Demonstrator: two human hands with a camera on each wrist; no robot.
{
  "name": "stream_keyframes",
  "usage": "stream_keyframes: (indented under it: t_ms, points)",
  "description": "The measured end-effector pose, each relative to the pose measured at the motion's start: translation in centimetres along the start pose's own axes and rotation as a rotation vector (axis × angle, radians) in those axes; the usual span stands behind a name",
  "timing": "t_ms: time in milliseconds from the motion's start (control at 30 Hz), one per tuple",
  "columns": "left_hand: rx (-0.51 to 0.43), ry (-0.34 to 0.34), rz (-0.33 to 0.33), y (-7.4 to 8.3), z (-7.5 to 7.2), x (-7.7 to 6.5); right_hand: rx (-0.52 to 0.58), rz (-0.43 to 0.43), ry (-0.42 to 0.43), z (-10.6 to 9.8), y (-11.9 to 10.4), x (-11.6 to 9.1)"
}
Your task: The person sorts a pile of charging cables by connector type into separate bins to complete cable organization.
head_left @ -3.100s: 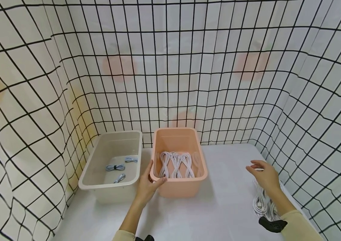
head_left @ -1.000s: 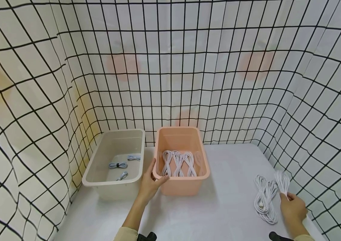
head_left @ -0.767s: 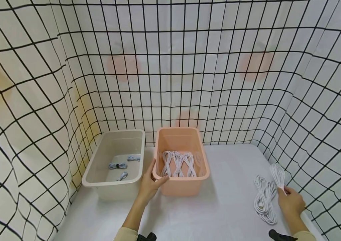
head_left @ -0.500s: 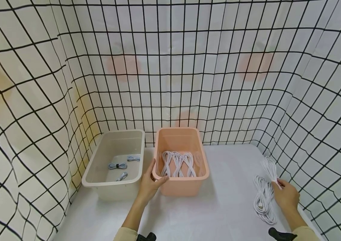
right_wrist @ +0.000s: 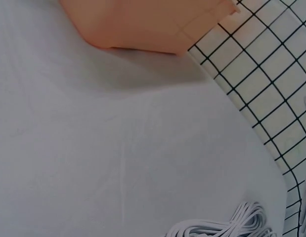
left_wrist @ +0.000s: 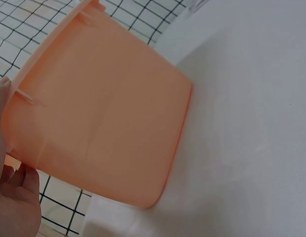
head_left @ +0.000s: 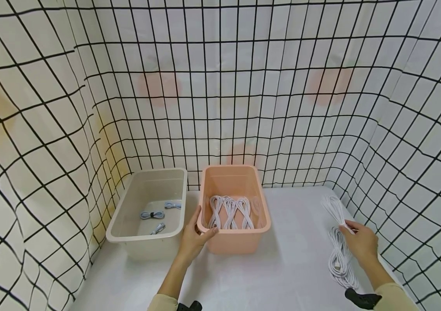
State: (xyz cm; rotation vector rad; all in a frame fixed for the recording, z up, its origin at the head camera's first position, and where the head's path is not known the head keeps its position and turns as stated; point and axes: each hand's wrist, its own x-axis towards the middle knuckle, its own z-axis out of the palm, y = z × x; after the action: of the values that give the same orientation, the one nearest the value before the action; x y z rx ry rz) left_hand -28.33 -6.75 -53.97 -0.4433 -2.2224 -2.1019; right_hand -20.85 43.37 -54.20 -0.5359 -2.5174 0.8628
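Observation:
At the front left corner of the peach plastic bin (head_left: 236, 242), my left hand (head_left: 190, 244) grips the rim, thumb in front and fingers at the side. The left wrist view shows that hand's fingers (left_wrist: 25, 183) curled at the bin's corner. My right hand (head_left: 362, 243) pinches a coiled white cable (head_left: 333, 209) by one end, its loops pointing away. Just below lies more coiled white cable (head_left: 340, 263) on the table, partly covered by the right hand. Inside the peach bin, several white cable bundles (head_left: 229, 212) lie side by side.
A beige bin (head_left: 142, 240) left of the peach one holds light-blue cable bundles (head_left: 152, 215), one with a black tie. Black netting (head_left: 220, 119) over pale walls encloses the white table (head_left: 286, 268) at the back and sides.
My right hand, lowered to the cables at the right, has picked up one white bundle and carried it left and away from me, past the remaining coils. The left hand stays on the bin.

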Motion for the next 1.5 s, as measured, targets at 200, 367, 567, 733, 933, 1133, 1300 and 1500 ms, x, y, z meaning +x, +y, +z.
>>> stream_keyframes:
  t_ms: [200,367,567,733,933,1133,1300,1500]
  points:
    - [-0.01,0.006,0.011,-0.8,-0.1,0.1,0.015,-0.032,-0.015,0.0,-0.9,0.4]
    - [-0.026,0.003,0.018,-0.9,-0.2,0.0,0.019,-0.051,-0.016,0.0,-1.8,0.5]
    - [-0.029,0.002,0.022,-0.9,-0.1,0.0,0.016,-0.078,-0.016,0.0,-2.9,0.6]
    - [-0.008,0.014,0.019,-0.9,-0.1,0.0,0.016,-0.108,-0.017,0.3,-3.6,0.9]
    - [-0.024,0.005,0.019,0.7,0.0,-0.4,0.028,-0.134,-0.032,0.6,-4.4,1.1]
    - [-0.019,-0.012,0.025,2.9,0.0,-1.0,0.04,-0.159,-0.051,0.5,-6.0,1.2]
    - [-0.014,-0.013,0.023,2.8,-0.1,-0.9,0.065,-0.154,-0.068,0.8,-7.5,1.7]
    - [-0.021,0.006,0.005,0.3,0.0,-0.1,0.143,-0.126,-0.115,1.4,-10.3,2.0]
